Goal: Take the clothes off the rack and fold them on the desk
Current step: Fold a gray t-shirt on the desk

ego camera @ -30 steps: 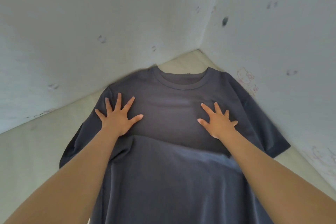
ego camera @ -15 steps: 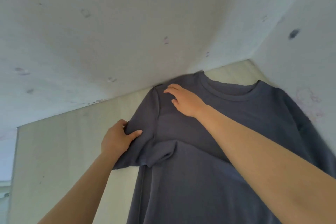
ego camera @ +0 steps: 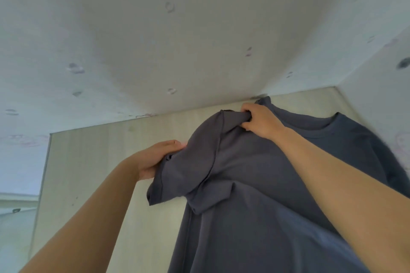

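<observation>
The dark grey T-shirt [ego camera: 255,184] lies spread on the pale wooden desk [ego camera: 106,162], with its collar [ego camera: 319,127] toward the corner where 2 white walls [ego camera: 155,40] meet. Just left of the collar, the right hand [ego camera: 259,123] has a tight grip on the shoulder cloth, fingers curled round a raised fold. Further left of the collar, the left hand [ego camera: 155,159] has its grip closed on the short sleeve [ego camera: 175,175], which hangs bunched and lifted off the desk. Both bare forearms reach in from below the collar.
</observation>
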Demonstrator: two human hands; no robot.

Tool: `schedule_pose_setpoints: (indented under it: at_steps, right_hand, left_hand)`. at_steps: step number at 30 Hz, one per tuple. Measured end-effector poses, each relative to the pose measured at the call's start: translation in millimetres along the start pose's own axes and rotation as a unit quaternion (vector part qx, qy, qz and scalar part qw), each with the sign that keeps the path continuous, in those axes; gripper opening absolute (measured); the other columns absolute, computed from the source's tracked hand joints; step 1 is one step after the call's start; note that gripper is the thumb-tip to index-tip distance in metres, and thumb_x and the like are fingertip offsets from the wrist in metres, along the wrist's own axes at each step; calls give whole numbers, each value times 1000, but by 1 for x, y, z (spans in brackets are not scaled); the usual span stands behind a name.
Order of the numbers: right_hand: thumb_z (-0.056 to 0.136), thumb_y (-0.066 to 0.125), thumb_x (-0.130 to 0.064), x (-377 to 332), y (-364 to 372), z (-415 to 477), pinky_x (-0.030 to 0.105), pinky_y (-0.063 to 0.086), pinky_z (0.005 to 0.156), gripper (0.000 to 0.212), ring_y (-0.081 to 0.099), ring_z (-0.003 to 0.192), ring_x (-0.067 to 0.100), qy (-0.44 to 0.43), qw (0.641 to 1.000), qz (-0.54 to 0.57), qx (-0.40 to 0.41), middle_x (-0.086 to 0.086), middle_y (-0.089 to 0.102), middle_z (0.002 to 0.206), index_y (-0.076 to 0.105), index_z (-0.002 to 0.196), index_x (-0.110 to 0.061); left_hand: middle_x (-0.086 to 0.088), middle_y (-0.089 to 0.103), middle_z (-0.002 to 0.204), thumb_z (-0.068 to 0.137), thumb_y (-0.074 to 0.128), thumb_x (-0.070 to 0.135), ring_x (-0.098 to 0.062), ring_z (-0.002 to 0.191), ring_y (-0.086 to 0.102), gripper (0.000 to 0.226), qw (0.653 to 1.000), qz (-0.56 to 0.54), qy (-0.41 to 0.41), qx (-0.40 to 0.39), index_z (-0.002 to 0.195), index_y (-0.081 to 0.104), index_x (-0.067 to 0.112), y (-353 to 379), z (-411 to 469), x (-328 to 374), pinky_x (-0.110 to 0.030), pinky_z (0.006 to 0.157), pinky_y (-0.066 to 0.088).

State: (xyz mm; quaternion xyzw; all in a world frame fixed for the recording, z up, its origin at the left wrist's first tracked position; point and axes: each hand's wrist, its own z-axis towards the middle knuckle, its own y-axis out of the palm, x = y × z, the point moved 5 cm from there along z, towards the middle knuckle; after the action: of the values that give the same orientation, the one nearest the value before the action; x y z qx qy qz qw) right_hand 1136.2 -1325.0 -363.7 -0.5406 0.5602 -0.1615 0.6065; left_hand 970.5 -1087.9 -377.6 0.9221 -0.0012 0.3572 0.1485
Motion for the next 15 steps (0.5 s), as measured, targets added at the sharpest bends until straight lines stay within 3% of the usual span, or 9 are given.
schedule_pose_setpoints:
  at_steps: [2, 4, 7, 9, 10, 12, 15]
  right_hand:
    - [79, 67, -7, 2, -14, -1, 26, 35, 63, 20, 51, 77, 14, 11, 999, 19, 23, -4, 57, 82, 53, 88, -19]
    - [78, 68, -5, -1, -28, 1, 25, 37, 67, 23, 52, 78, 11, 5, 998, 36, 57, -6, 59, 87, 59, 92, -21]
    - [82, 62, -4, -4, -41, 2, 26, 41, 76, 19, 51, 78, 13, 16, 986, 15, 162, -3, 60, 92, 66, 98, -14]
    - [87, 57, -4, -2, -35, 1, 29, 43, 81, 25, 54, 85, 18, 43, 980, 1, 193, 1, 59, 105, 64, 109, -13]
    - [88, 55, -4, 0, -28, 1, 34, 45, 85, 30, 56, 91, 22, 47, 983, 1, 179, 4, 57, 114, 61, 115, -13]
    - [89, 56, -5, 1, -8, 5, 42, 47, 92, 39, 56, 104, 26, 37, 993, 6, 114, 7, 49, 129, 54, 127, -14]
    - [89, 62, -11, -5, 13, 9, 44, 47, 94, 53, 54, 112, 25, 13, 1000, -8, 12, 3, 40, 141, 43, 138, -17]
  left_hand:
    - [-8, 72, 101, 61, 86, 44, -20, 89, 70, 59, 995, 94, 4, 30, 106, 65, 12, -10, -1, 6, -32, 79, 54]
    - [-8, 74, 95, 70, 84, 32, -21, 87, 71, 43, 971, 191, 58, 129, 107, 68, 18, -29, -1, 18, -34, 83, 56]
    - [-9, 73, 92, 80, 77, 21, -23, 75, 69, 22, 882, 188, 178, 394, 99, 72, 12, -74, -15, 33, -33, 77, 56]
    - [-7, 65, 108, 85, 71, 27, -22, 80, 67, 31, 816, 226, 199, 494, 113, 65, 14, -85, -27, 33, -31, 81, 52]
    - [-9, 58, 118, 87, 69, 33, -23, 87, 65, 41, 804, 245, 189, 508, 122, 58, 14, -85, -28, 29, -32, 84, 49]
    - [-14, 47, 130, 82, 70, 46, -28, 103, 59, 67, 816, 250, 146, 501, 134, 46, 10, -81, -25, 15, -35, 89, 45]
    - [-13, 46, 131, 64, 83, 52, -30, 111, 55, 97, 833, 275, 98, 469, 138, 38, 7, -69, -21, -5, -42, 95, 48]
